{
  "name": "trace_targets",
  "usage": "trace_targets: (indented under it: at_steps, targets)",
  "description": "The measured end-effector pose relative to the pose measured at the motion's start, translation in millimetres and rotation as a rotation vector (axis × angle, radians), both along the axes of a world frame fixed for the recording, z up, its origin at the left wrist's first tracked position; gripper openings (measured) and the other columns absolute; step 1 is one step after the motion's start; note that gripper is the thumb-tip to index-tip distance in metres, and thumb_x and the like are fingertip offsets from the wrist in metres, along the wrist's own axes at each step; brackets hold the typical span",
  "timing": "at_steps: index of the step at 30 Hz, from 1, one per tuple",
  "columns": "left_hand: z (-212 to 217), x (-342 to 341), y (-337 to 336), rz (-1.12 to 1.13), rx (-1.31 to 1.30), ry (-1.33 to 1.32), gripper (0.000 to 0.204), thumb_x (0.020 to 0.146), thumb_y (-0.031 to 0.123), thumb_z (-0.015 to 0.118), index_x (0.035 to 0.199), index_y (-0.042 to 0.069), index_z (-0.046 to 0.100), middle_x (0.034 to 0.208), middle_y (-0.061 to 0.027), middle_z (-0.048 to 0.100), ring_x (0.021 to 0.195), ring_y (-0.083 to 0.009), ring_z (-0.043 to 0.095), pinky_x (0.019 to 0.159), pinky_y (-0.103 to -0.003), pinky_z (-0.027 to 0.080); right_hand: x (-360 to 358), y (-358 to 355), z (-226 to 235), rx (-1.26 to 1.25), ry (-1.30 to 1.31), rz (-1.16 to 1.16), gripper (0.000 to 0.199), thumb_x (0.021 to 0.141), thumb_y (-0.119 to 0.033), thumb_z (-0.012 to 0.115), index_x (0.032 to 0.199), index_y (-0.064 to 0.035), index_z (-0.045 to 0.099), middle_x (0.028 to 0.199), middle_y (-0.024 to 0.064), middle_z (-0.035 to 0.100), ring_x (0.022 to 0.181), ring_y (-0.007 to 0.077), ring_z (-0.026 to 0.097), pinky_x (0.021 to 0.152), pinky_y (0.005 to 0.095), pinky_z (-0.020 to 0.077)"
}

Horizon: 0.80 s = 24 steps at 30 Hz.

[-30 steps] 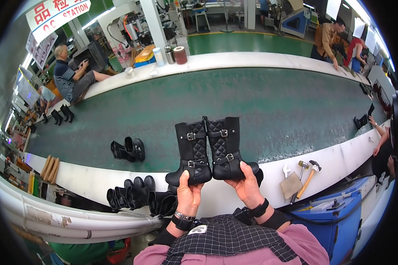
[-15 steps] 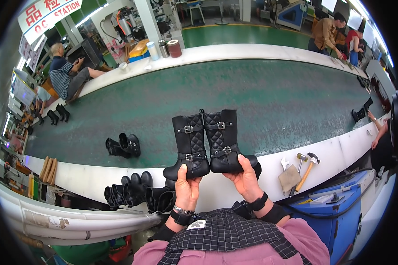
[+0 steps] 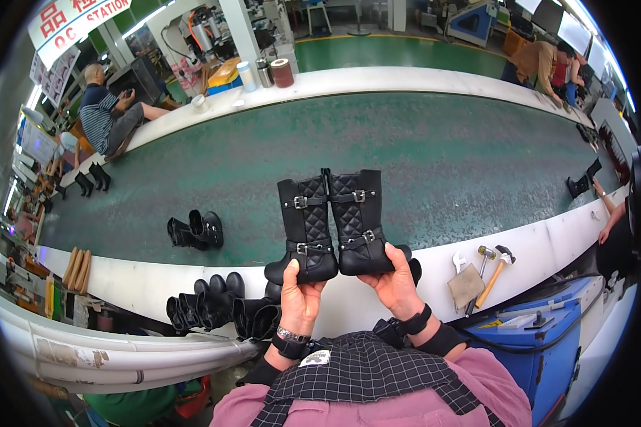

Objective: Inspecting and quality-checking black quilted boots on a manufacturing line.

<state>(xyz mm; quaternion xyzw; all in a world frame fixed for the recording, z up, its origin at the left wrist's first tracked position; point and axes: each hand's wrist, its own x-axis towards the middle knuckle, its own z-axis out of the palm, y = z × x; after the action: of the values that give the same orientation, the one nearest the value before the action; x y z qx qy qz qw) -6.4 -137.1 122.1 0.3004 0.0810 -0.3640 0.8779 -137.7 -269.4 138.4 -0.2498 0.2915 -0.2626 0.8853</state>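
Observation:
Two black quilted boots with buckled straps are held side by side, upright, in front of me. My left hand [image 3: 300, 299] grips the left boot [image 3: 307, 228] at its foot, thumb on the front and fingers underneath. My right hand [image 3: 395, 286] holds the right boot [image 3: 360, 224] the same way. The boots' shafts touch along the middle. Behind their feet, dark rounded shapes show partly by my right hand; I cannot make out what they belong to.
On the white near ledge [image 3: 142, 288] lie several black boots [image 3: 217, 302], a hammer [image 3: 496, 276], a wrench [image 3: 459, 262] and a tan cloth-like piece [image 3: 466, 287]. Another boot pair [image 3: 196, 230] stands on the green belt [image 3: 441, 164]. Wooden sticks [image 3: 77, 270] lie left. Other people work along the far edge and at right.
Both boots have risen slightly, still held together in my two hands. The pair on the belt has shifted a little left. At the far right, a person bends lower.

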Motion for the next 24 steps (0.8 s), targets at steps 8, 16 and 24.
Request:
trace_targets:
  at_steps: [8,16,24]
  targets:
    - [6,-7,-9,-0.516,-0.437,0.242,0.043,0.085,0.038,0.062,0.116,0.008,0.055,0.110,-0.0145,0.063,0.101,-0.0339,0.062,0.088,-0.047,0.054,6,-4,-14,0.512,-0.468,0.434,0.048,0.084,-0.052,0.055,0.108,-0.0097,0.060,0.096,0.0078,0.066,0.084,0.0225,0.066,0.068,0.0369,0.0582]
    - [-4,-5,-12,-0.533,-0.385,0.334,0.050,0.087,0.041,0.053,0.112,-0.002,0.058,0.107,-0.0249,0.062,0.092,-0.0382,0.064,0.085,-0.046,0.056,3,-6,-27,0.536,-0.411,0.428,0.060,0.083,-0.056,0.053,0.107,-0.0007,0.059,0.094,0.0144,0.066,0.075,0.0237,0.068,0.058,0.0316,0.0599]
    - [-18,-3,-15,-0.553,-0.406,0.382,0.055,0.088,0.046,0.054,0.114,-0.003,0.053,0.103,-0.0222,0.062,0.094,-0.0375,0.064,0.082,-0.047,0.057,3,-12,-48,0.658,-0.403,0.463,0.068,0.076,-0.063,0.058,0.107,-0.0027,0.060,0.092,0.0184,0.065,0.073,0.0269,0.068,0.058,0.0316,0.0579]
